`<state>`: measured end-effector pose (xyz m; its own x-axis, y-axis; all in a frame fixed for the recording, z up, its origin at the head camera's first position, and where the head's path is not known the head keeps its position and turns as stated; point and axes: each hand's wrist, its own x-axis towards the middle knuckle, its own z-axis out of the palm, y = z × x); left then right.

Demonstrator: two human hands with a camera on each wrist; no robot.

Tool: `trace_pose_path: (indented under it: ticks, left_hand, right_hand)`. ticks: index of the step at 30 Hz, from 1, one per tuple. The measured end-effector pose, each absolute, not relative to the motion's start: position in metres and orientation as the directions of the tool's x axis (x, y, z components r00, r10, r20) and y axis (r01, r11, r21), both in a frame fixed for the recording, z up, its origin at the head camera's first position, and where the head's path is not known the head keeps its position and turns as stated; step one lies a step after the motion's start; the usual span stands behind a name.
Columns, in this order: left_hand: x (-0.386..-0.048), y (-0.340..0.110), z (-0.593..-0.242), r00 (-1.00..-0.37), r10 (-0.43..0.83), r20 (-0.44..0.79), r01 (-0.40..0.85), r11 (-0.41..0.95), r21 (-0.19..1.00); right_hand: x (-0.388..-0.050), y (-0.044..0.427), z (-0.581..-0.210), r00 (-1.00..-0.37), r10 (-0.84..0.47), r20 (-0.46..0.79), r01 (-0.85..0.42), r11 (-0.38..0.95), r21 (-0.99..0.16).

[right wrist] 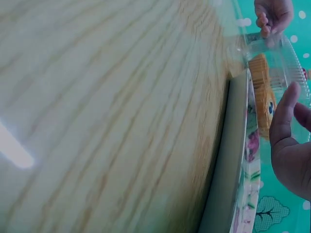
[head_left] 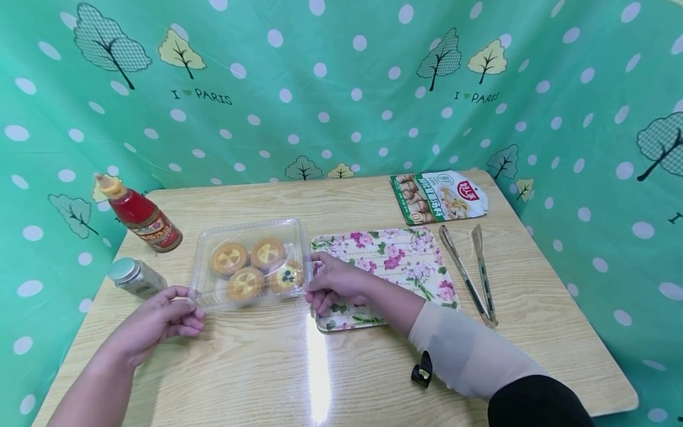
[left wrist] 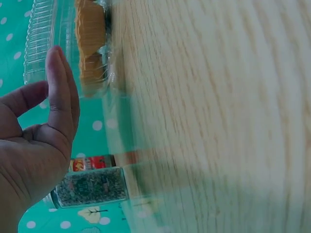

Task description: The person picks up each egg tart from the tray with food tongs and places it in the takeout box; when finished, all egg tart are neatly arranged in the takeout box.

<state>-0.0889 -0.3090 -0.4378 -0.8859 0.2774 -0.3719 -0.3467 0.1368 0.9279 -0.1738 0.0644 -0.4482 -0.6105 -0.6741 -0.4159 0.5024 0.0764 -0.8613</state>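
A clear plastic box (head_left: 203, 252) holds several round golden tarts (head_left: 248, 283); one is topped with dark berries. My left hand (head_left: 160, 323) pinches the box's near left corner between thumb and fingers. At the opposite side, my right hand (head_left: 336, 281) pinches the right edge, above the left part of a flower-patterned tray (head_left: 395, 261). In the left wrist view, the left hand's fingers (left wrist: 59, 92) lie against the ribbed plastic side. The right wrist view shows the right hand (right wrist: 291, 150) at the box's other end, close to the tarts (right wrist: 262, 97).
A red sauce bottle (head_left: 144, 219) and a spice jar (head_left: 140, 279) with a pale green cap stand left of the box. Metal tongs (head_left: 469, 273) lie right of the tray. Behind them lies a food packet (head_left: 440, 197) with mushrooms pictured. Green curtains surround the wooden table (head_left: 251, 367).
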Motion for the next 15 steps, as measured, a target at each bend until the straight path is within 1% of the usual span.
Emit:
trace_pose_path:
  ticks: [4, 7, 9, 11, 13, 15]
  left_hand:
    - [-0.089, -0.306, -0.433, -0.906, 0.184, -0.381, -0.330, 0.256, 0.909]
    - [-0.089, -0.303, -0.430, -0.928, 0.121, -0.353, -0.299, 0.326, 0.897]
    - [-0.089, -0.301, -0.428, -0.938, 0.088, -0.334, -0.278, 0.381, 0.882]
    - [-0.089, -0.298, -0.426, -0.948, 0.065, -0.312, -0.254, 0.437, 0.863]
    - [-0.088, -0.296, -0.425, -0.956, 0.049, -0.289, -0.230, 0.489, 0.841]
    - [-0.088, -0.294, -0.422, -0.967, 0.033, -0.254, -0.198, 0.530, 0.824]
  right_hand:
    - [-0.178, 0.070, -0.446, -0.594, -0.676, -0.436, 0.466, 0.153, -0.872]
    - [-0.182, 0.077, -0.441, -0.607, -0.662, -0.440, 0.395, 0.229, -0.890]
    - [-0.184, 0.084, -0.436, -0.632, -0.642, -0.434, 0.341, 0.272, -0.900]
    - [-0.186, 0.093, -0.430, -0.674, -0.612, -0.413, 0.272, 0.314, -0.910]
    - [-0.187, 0.102, -0.423, -0.724, -0.578, -0.376, 0.167, 0.383, -0.909]
    - [-0.187, 0.111, -0.415, -0.776, -0.538, -0.330, 0.055, 0.463, -0.884]
